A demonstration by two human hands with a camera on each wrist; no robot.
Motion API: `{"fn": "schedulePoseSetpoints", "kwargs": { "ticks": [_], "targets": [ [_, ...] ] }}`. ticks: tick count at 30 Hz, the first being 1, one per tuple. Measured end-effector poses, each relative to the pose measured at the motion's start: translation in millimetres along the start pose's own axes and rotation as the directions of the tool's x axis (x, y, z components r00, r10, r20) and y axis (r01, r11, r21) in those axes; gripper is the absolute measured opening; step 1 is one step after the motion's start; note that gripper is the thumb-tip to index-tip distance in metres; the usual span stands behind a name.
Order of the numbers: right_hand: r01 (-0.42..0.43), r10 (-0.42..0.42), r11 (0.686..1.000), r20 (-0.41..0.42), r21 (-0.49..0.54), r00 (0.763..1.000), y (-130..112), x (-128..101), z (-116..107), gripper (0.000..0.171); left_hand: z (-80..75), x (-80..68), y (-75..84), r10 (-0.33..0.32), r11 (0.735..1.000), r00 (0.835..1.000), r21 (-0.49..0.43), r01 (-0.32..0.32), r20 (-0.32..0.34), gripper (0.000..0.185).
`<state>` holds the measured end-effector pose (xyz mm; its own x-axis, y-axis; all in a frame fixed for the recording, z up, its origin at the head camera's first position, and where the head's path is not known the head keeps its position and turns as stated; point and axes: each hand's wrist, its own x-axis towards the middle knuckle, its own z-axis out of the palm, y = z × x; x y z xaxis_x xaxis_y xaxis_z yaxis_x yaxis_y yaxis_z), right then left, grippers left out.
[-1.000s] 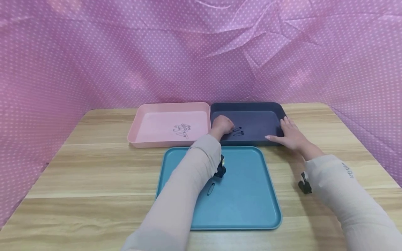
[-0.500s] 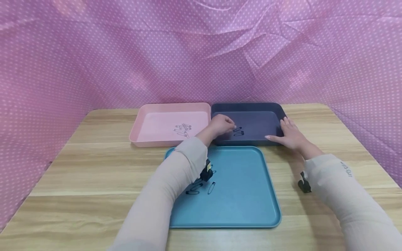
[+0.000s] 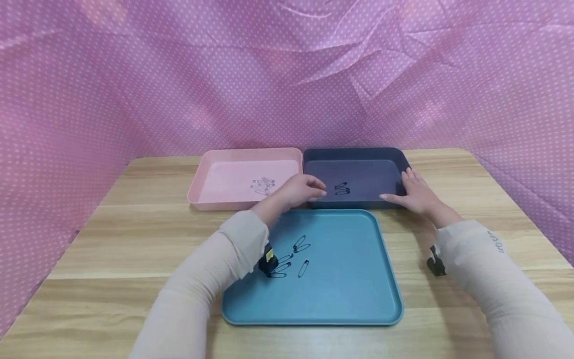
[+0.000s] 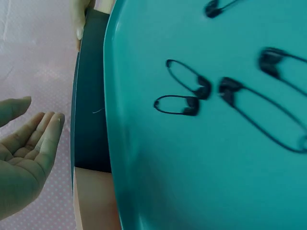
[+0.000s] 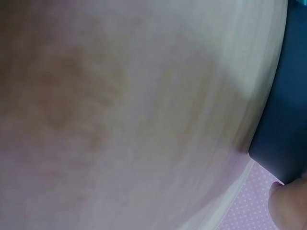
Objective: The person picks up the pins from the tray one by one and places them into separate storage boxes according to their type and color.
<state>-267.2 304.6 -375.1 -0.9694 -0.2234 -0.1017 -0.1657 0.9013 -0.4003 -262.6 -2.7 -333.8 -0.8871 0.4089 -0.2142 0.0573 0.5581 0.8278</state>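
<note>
1. Head view: the left hand [image 3: 299,191] hovers over the seam where the pink tray [image 3: 211,172] meets the dark tray [image 3: 358,153], just past the far edge of the blue tray [image 3: 350,294]. Its forearm reaches forward across the blue tray's left side. The fingers are loosely bent and pointing right, and its grip has nothing in it.
2. Same view: the right hand [image 3: 414,192] rests on the dark tray's right near corner, fingers straight and spread against the rim, thumb pointing left along the front wall. The grip is not closed round anything; the forearm lies over the worktop [image 3: 112,239].
3. Same view: a few dark safety pins [image 3: 342,188] lie in the dark tray, just right of the left hand. A cluster of pale pins [image 3: 262,185] lies in the pink tray. Loose pins [image 3: 293,257] lie on the blue tray, beside the left sleeve.
4. Left wrist view: the left hand [image 4: 26,153] shows palm open, fingers [image 4: 48,132] relaxed and slightly curved, empty. It is beside the dark tray's wall [image 4: 88,120]. Black safety pins [image 4: 192,93] lie on the blue tray [image 4: 192,182], blurred.
5. Right wrist view: mostly blurred worktop [image 5: 120,120]. The dark tray's corner [image 5: 283,139] shows at the right with a fingertip [image 5: 288,208] just beside it; how the rest of the hand lies cannot be told here.
</note>
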Motion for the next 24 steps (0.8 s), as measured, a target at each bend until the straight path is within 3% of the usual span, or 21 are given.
{"fn": "schedulePoseSetpoints", "kwargs": {
  "ticks": [8, 24],
  "targets": [
    [-0.004, 0.004, 1.000, 0.010, -0.005, 1.000, -1, -1, 0, 0.101, -3.2, -19.4, -7.1, 0.081, 0.996, 0.994, 0.030, -0.084, 0.076, 0.030],
    [-0.005, 0.005, 1.000, -0.006, 0.004, 1.000, -1, -3, 1, 0.101, -11.4, -42.2, -37.5, 0.044, 0.999, 0.982, 0.023, -0.049, 0.184, 0.026]
  ]
}}
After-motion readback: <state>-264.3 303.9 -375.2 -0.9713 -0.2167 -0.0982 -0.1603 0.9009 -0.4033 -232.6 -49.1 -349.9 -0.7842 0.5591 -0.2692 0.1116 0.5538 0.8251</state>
